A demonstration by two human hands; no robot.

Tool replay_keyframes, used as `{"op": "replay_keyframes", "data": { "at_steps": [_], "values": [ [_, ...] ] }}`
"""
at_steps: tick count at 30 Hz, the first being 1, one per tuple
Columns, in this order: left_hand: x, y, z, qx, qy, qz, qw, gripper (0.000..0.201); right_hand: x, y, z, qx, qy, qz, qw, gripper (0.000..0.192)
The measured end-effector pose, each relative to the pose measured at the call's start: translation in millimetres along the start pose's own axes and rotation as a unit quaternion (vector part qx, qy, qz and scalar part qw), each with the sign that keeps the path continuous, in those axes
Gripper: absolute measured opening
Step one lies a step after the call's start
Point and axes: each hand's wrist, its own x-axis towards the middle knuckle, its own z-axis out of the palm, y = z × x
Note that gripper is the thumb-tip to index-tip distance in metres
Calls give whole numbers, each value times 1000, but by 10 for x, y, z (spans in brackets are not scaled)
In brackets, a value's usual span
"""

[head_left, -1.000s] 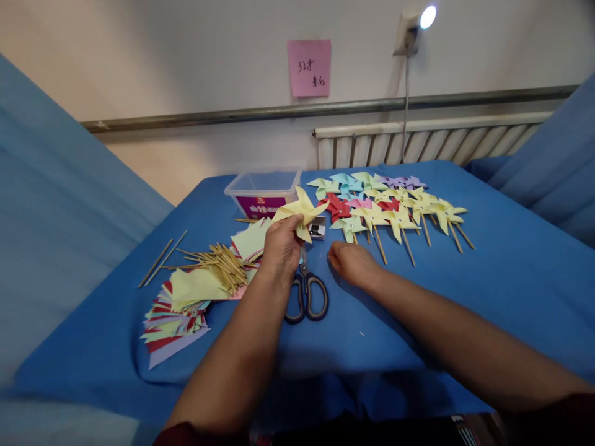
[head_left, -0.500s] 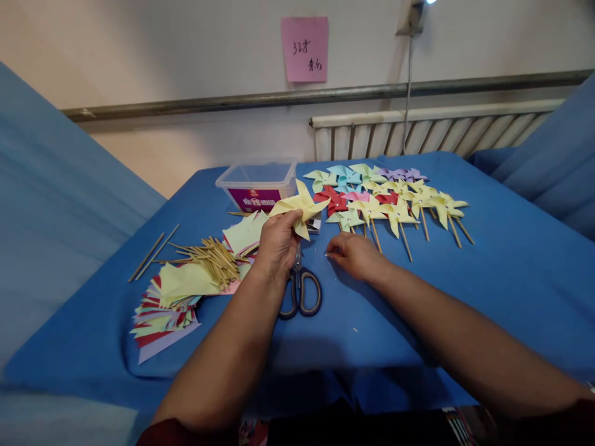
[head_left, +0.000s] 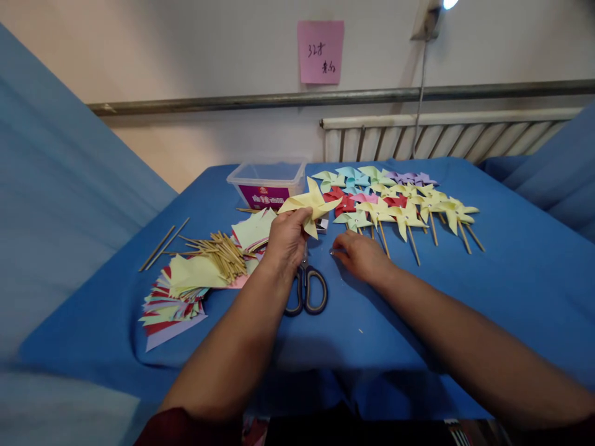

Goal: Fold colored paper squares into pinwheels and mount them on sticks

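My left hand (head_left: pixel 289 238) pinches a pale yellow paper pinwheel (head_left: pixel 312 203) between thumb and fingers, its blades folded and raised above the table. No stick shows on it. To the right, my right hand (head_left: pixel 360 254) is low over the blue cloth with thumb and fingers pressed together. At its fingertips is a small silvery pin (head_left: pixel 331 252), too tiny to see in detail. Dark-handled scissors (head_left: pixel 316 291) lie on the cloth below my left hand, their blades partly hidden by it. Behind the left hand, a small white box (head_left: pixel 323 225) is partly covered.
Finished pinwheels on sticks (head_left: pixel 406 217) lie in rows at the back right. A clear plastic tub (head_left: pixel 267 183) stands at the back. Left of my arm are a heap of thin wooden sticks (head_left: pixel 223 254) and fanned coloured paper (head_left: pixel 174 316). Blue curtains (head_left: pixel 60 155) hang at the sides.
The whole view has shifted slightly, so things appear a little further right. Both hands keep nearly the same place and grip.
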Motion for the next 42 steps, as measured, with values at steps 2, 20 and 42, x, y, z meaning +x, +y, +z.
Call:
{"op": "replay_keyframes", "data": {
  "at_steps": [2, 20, 42],
  "values": [
    [-4, -10, 1, 4, -3, 3, 1000, 18, -13, -15, -10, -6, -9, -19, 1000, 20],
    [-10, -17, 1, 10, -23, 8, 1000, 18, -23, -91, -19, -47, -32, -19, 998, 27],
    [-31, 0, 7, 5, -21, 0, 1000, 23, 143, -62, 86, -29, -15, -9, 999, 30]
  ]
}}
